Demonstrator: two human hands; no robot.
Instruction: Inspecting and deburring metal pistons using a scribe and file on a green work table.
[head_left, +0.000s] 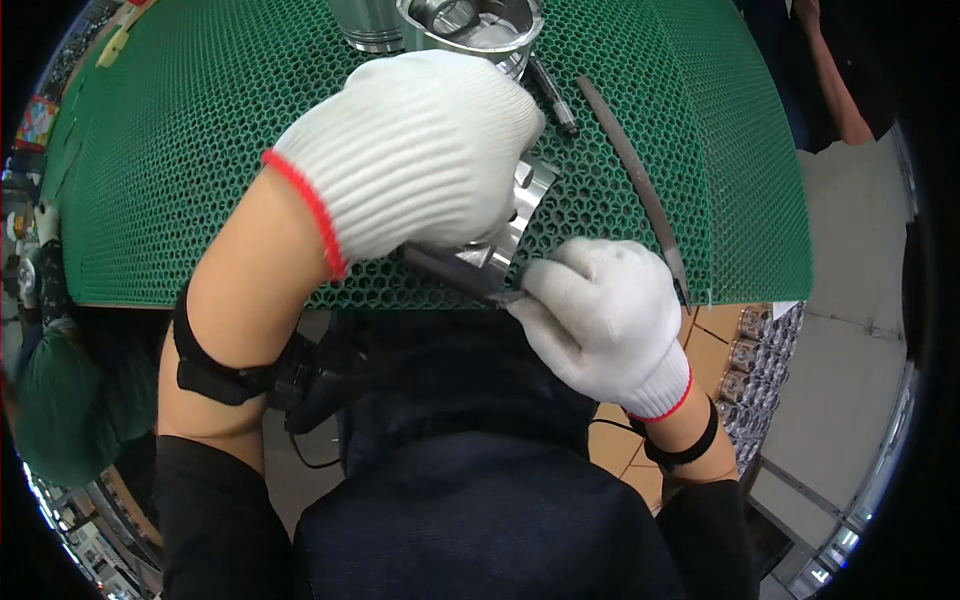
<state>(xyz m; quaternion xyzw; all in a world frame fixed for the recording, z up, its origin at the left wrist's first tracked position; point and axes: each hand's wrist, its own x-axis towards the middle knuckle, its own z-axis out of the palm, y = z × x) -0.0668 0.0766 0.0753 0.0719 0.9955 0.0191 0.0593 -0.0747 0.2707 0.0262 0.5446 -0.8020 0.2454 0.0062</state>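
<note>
My left hand (425,155), in a white ribbed glove with a red cuff, is closed over a shiny curved metal piston (520,215) near the mat's front edge. Only the piston's right side, with small holes, shows past the glove. My right hand (605,310), gloved the same way, pinches the narrow end of a dark file (455,275). The file slants up and left against the underside of the piston, and its far end goes out of sight by my left hand. A second long file (640,175) lies on the mat to the right.
Beyond my left hand stand a metal cylinder (370,25) and a round metal cup (525,35) with parts inside. A dark rod (553,98) lies beside them on the green honeycomb mat (250,80). Stacked metal parts (740,370) sit lower right. Other people are at both sides.
</note>
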